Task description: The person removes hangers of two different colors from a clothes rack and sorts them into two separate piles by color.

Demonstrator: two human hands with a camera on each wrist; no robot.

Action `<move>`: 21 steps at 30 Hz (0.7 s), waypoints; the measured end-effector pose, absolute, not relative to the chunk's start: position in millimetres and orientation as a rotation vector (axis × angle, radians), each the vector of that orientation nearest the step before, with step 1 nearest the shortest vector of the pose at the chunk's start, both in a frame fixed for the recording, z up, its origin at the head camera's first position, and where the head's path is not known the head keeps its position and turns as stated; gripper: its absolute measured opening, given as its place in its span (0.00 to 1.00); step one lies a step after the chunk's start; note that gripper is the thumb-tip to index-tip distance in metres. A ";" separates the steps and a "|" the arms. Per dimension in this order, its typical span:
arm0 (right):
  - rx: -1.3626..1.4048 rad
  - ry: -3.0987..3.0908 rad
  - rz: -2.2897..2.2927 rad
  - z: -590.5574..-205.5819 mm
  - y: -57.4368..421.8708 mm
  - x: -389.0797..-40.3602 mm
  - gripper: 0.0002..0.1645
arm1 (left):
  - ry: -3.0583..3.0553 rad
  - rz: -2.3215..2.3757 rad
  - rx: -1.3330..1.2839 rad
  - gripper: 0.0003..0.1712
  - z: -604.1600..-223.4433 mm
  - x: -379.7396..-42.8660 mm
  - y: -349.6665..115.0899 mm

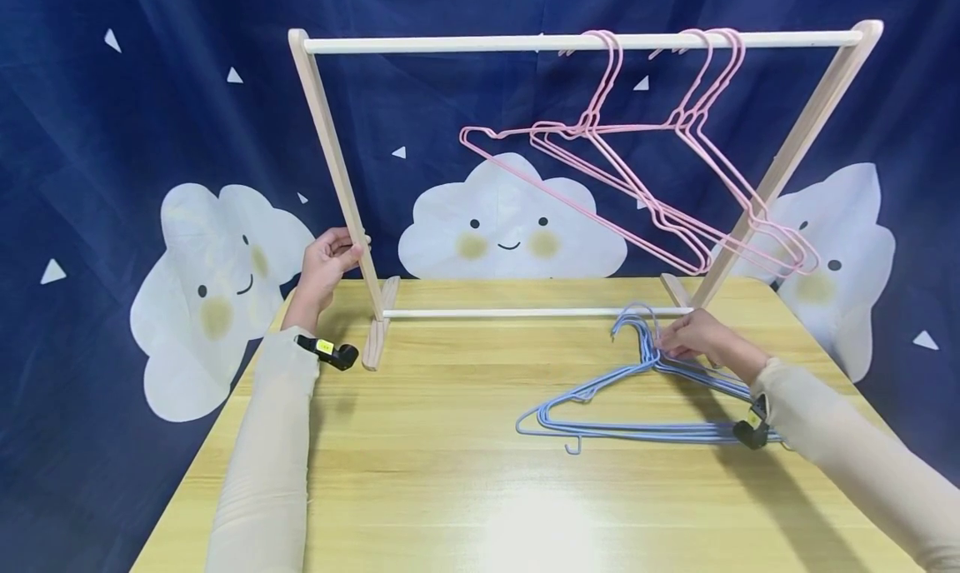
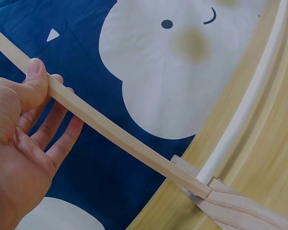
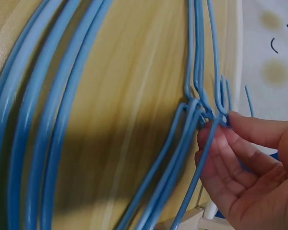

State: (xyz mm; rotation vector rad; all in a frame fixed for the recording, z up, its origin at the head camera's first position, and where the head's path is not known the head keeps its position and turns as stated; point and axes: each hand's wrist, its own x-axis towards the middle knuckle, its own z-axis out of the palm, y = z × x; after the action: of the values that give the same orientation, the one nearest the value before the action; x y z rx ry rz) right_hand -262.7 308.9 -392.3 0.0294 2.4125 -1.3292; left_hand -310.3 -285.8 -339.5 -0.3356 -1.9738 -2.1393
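Observation:
My left hand (image 1: 322, 265) grips the left upright post of a wooden clothes rack (image 1: 330, 132), with the thumb on the near side and fingers round behind it. In the left wrist view that post (image 2: 115, 124) slants down to its foot. My right hand (image 1: 693, 336) pinches one blue hanger (image 3: 197, 177) at its neck, between thumb and fingertips. Beneath it, several more blue hangers (image 1: 645, 430) lie stacked on the table, their hooks mostly toward the rack's low crossbar. One blue hook sticks out at the stack's front side.
Several pink hangers (image 1: 588, 122) hang from the rack's white top rod (image 1: 450, 45), in two groups on its right half. The white low crossbar (image 1: 495, 312) runs just above the wooden table (image 1: 420, 473). A dark blue curtain with smiling clouds stands behind.

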 end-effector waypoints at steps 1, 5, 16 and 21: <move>0.047 2.418 -1.332 -392.9 308.0 -262.4 0.22 | -1.975 -2.138 -0.336 0.07 -339.5 -310.4 -285.9; 0.061 2.446 -1.281 -395.3 307.2 -262.7 0.20 | -1.977 -2.135 -0.333 0.07 -338.5 -309.8 -285.2; 0.071 2.449 -1.201 -398.9 303.8 -263.5 0.12 | -1.986 -2.128 -0.319 0.08 -336.6 -308.2 -284.2; 0.062 2.444 -1.184 -396.4 305.5 -264.1 0.11 | -1.984 -2.135 -0.315 0.08 -336.9 -307.8 -284.2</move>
State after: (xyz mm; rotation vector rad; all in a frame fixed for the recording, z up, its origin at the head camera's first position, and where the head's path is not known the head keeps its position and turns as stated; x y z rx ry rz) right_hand -264.1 305.5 -396.4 0.0616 2.4438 -1.1840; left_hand -307.8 -284.2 -336.9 -0.3152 -1.9835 -2.1354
